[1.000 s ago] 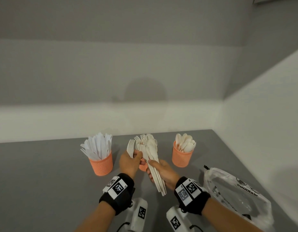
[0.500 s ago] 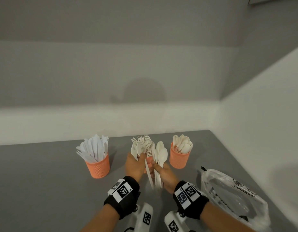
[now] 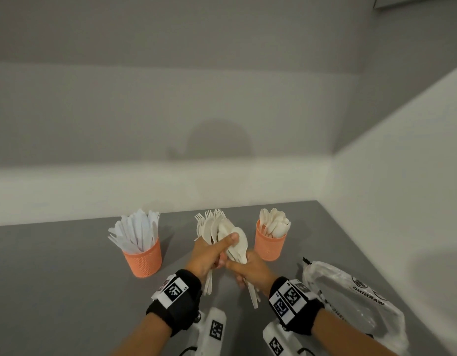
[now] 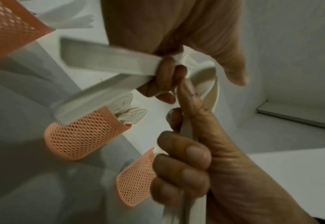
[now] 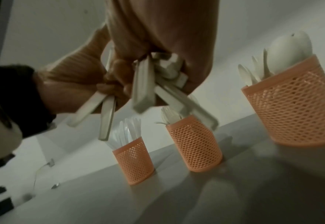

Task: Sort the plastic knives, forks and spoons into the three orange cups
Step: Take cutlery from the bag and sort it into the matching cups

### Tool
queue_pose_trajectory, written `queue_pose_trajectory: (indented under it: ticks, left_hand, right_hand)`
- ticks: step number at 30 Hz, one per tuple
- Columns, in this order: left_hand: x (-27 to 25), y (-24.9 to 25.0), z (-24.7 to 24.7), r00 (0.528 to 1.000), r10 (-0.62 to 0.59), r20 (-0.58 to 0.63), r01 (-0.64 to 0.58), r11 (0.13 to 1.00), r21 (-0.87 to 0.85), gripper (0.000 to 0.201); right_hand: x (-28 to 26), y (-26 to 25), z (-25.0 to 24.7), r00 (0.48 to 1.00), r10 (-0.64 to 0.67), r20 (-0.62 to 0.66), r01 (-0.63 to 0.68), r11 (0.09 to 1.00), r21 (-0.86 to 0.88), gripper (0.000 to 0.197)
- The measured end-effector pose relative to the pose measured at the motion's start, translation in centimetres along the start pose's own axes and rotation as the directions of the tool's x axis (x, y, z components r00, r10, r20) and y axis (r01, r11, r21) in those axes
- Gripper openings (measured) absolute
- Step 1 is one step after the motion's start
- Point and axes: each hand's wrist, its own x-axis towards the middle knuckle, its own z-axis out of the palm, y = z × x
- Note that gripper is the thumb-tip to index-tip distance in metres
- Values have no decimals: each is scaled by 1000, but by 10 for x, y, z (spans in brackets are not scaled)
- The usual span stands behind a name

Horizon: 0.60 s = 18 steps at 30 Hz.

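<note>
Three orange mesh cups stand in a row: the left cup (image 3: 142,258) holds knives (image 3: 137,232), the right cup (image 3: 269,245) holds spoons (image 3: 275,223). The middle cup (image 5: 194,144) holds forks (image 3: 209,214) and is hidden behind my hands in the head view. My left hand (image 3: 209,255) grips a small bunch of white cutlery (image 4: 110,60) by the handles. Its thumb lies across the spoon bowls. My right hand (image 3: 250,271) grips a bundle of spoons (image 3: 237,242), with the handles (image 5: 148,84) poking out below. Both hands touch, held above the table in front of the middle cup.
A crumpled clear plastic bag (image 3: 350,304) lies on the grey table (image 3: 55,278) at the right, close to my right forearm. White walls close off the table at the back and on the right.
My hands have come together in front of the middle cup. The left hand, which held a single fork, now holds a bunch, and its thumb has come over the right hand's spoons.
</note>
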Motion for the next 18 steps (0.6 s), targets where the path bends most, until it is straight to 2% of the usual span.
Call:
queue_pose_trajectory:
  ticks: [3, 5, 6, 8, 11, 13, 14, 16, 18]
  left_hand:
    - [5, -2, 4, 1000, -27, -13, 27, 999, 19, 25]
    - [10, -4, 10, 999, -31, -36, 33, 997, 66, 28]
    - [11, -3, 14, 998, -8, -63, 15, 995, 101, 29]
    - [15, -3, 23, 989, 60, -138, -41, 989, 143, 25]
    - [21, 1, 38, 974, 134, -182, -114, 987, 116, 18]
    - [22, 8, 46, 976, 162, -142, -150, 985, 89, 38]
    - [24, 12, 47, 976, 173, -134, -164, 983, 80, 43]
    - [31, 22, 40, 960, 184, -213, -172, 982, 75, 31]
    - [42, 31, 22, 934, 137, -330, -123, 990, 63, 28]
  right_hand:
    - [4, 2, -3, 994, 5, 109, 5, 995, -98, 13]
    - [8, 1, -7, 991, 17, 130, 1, 990, -138, 6]
    - [11, 0, -9, 994, 21, 104, -5, 988, -154, 9]
    - [15, -4, -11, 999, -18, -42, 10, 984, -180, 21]
    - [22, -8, -9, 951, -153, -267, 109, 979, -175, 24]
    - [29, -10, -10, 914, -166, -371, 126, 984, -128, 15]
    - [33, -10, -14, 892, -146, -428, 112, 988, -103, 12]
    - [41, -12, -29, 830, -93, -550, 88, 995, -35, 3]
    - [47, -17, -48, 747, -46, -663, 128, 989, 74, 12]
